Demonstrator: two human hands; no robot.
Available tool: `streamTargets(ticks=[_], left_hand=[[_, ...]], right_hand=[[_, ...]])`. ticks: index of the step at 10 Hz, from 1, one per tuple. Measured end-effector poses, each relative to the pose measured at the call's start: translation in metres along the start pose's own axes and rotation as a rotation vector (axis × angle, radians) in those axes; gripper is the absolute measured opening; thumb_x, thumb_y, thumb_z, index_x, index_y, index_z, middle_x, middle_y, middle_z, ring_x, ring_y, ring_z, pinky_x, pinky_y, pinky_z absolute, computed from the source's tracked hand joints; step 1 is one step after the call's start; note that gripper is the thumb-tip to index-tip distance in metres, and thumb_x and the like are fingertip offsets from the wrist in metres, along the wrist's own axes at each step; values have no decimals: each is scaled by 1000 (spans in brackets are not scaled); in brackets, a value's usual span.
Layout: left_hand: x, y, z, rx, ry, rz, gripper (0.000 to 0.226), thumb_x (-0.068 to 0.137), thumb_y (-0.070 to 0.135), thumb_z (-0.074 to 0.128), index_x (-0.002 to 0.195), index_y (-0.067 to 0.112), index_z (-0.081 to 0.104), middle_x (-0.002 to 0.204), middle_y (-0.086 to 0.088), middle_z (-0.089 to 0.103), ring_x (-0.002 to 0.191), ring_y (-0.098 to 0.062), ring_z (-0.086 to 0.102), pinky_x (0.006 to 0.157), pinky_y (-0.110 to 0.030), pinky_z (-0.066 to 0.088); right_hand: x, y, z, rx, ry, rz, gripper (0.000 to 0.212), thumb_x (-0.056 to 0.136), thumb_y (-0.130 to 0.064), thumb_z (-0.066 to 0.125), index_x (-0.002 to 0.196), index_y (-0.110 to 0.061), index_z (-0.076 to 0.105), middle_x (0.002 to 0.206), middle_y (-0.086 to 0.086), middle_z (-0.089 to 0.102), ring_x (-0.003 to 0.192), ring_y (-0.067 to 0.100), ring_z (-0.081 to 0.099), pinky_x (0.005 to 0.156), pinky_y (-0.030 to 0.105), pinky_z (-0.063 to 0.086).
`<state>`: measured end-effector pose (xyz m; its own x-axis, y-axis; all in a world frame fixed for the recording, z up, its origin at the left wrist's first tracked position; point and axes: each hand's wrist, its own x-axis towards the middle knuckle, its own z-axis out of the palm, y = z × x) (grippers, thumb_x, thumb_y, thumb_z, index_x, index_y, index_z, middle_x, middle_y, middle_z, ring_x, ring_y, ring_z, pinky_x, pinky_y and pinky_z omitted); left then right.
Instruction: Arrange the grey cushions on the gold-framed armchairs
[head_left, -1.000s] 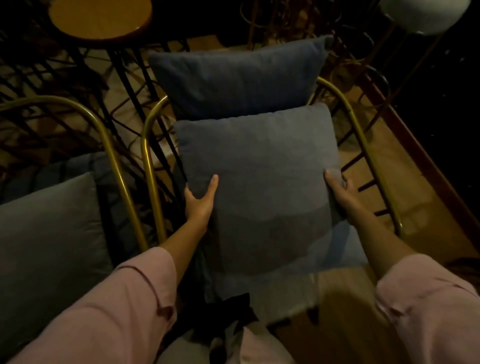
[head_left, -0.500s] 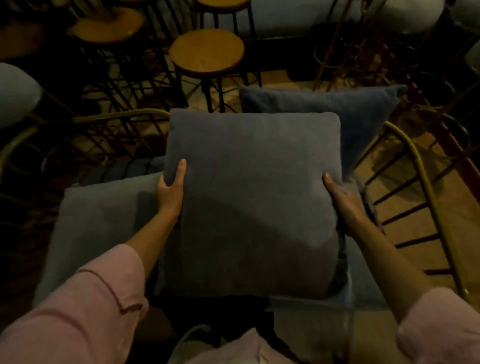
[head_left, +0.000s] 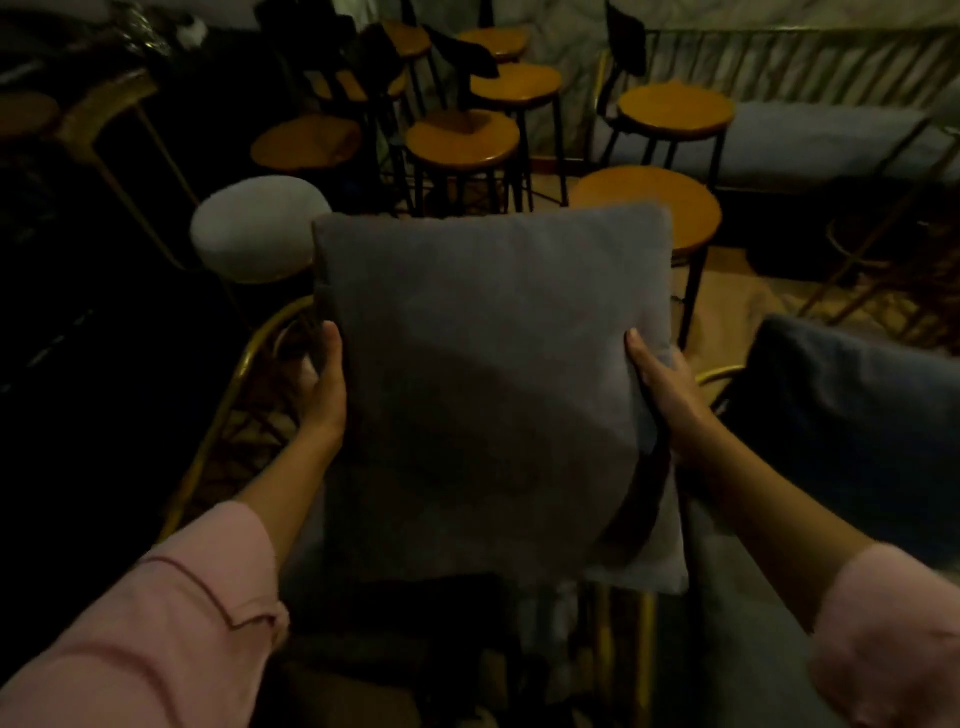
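Observation:
I hold a square grey cushion upright in the middle of the view, lifted in front of me. My left hand grips its left edge and my right hand grips its right edge. Behind the cushion's left side curves the gold frame of an armchair. A second grey cushion leans at the right, on the neighbouring chair. The seat under the held cushion is mostly hidden in shadow.
Several round wooden stools on black legs crowd the floor beyond the cushion. A white padded stool stands at the left. A grey bench runs along the far right wall. The left side is very dark.
I have lifted the cushion off the right armchair and carried it leftward. The view has swung up and left, so the other cushion is now at the right and more stools show.

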<state>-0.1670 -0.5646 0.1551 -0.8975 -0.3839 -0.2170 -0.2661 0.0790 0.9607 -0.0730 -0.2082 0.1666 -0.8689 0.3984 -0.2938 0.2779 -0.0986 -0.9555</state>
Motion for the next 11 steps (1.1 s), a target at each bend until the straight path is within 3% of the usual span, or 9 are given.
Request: streamTargets(ticks=[2, 3, 4, 5, 6, 7, 9, 10, 11], left_hand=[[171, 16, 6, 15, -56, -98, 109, 46, 104, 45, 133, 39, 57, 140, 6, 60, 128, -23, 57, 112, -46, 42], [206, 26, 15, 1, -126, -72, 97, 53, 101, 43, 129, 42, 57, 142, 6, 58, 127, -20, 56, 112, -45, 42], [262, 7, 25, 39, -148, -89, 97, 49, 101, 50, 123, 40, 63, 136, 7, 63, 124, -21, 61, 110, -47, 46], [263, 7, 29, 76, -173, -123, 83, 52, 95, 57, 112, 39, 65, 130, 0, 65, 124, -25, 60, 111, -45, 44], [274, -15, 34, 72, -173, -209, 75, 92, 52, 58, 151, 11, 34, 152, -11, 44, 141, -28, 43, 109, -33, 37], [286, -28, 30, 153, -203, -274, 112, 69, 80, 61, 152, 11, 30, 155, -11, 41, 141, -32, 44, 117, -45, 37], [303, -50, 28, 291, -195, -284, 148, 33, 105, 47, 153, 18, 32, 154, -6, 45, 137, -32, 48, 114, -47, 42], [270, -28, 31, 291, -126, -202, 122, 60, 96, 47, 154, 20, 29, 158, -7, 38, 144, -31, 39, 120, -44, 31], [215, -23, 31, 334, -134, -124, 74, 100, 45, 50, 158, 16, 15, 164, -9, 24, 150, -29, 25, 120, -35, 21]], right_hand=[[107, -33, 129, 30, 82, -32, 78, 77, -63, 68, 142, -25, 50, 136, -3, 60, 120, 17, 58, 86, 30, 52], [134, -20, 157, 72, 114, 11, 92, 69, -64, 71, 146, -23, 44, 139, -1, 58, 121, 20, 58, 87, 31, 54], [164, 7, 180, 121, 142, 98, 107, 59, -74, 73, 149, -27, 39, 144, -2, 55, 130, 22, 53, 105, 44, 47], [182, 27, 192, 116, 160, 118, 98, 67, -71, 72, 148, -24, 41, 144, -2, 54, 133, 22, 51, 97, 36, 49], [194, 42, 200, 66, 101, 150, 109, 57, -78, 73, 148, -26, 42, 147, -3, 51, 134, 24, 49, 109, 46, 43], [202, 56, 208, 4, 143, 158, 84, 83, -62, 59, 153, -23, 33, 147, -4, 44, 136, 18, 41, 103, 30, 35], [196, 58, 207, -102, 127, 185, 88, 78, -74, 58, 151, -32, 31, 157, 0, 38, 142, 27, 39, 114, 50, 36], [184, 57, 204, -130, 131, 157, 75, 89, -62, 54, 152, -27, 30, 156, 2, 39, 141, 28, 40, 113, 51, 38], [162, 71, 193, -194, 135, 237, 103, 69, -79, 59, 153, -31, 24, 155, 7, 39, 138, 32, 44, 107, 57, 43]])
